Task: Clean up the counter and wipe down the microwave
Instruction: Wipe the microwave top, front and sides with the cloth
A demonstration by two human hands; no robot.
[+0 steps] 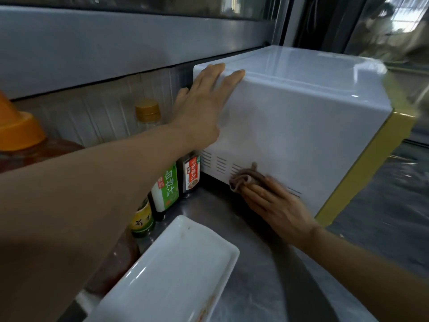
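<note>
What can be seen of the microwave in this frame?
The microwave is a glossy white box with a yellow front edge at right, standing on the steel counter. Rows of vent slots run along the bottom of its near side. The left hand lies flat on its upper rear corner; the right hand presses a brown cloth against the vents.

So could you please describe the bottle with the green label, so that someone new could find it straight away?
Start at the white microwave on the steel counter; a row of bottles stands just off its vented side. The bottle with the green label is second from the microwave, beside the red-labelled bottle. Its label alone is half white, half green, with large white characters.
</note>
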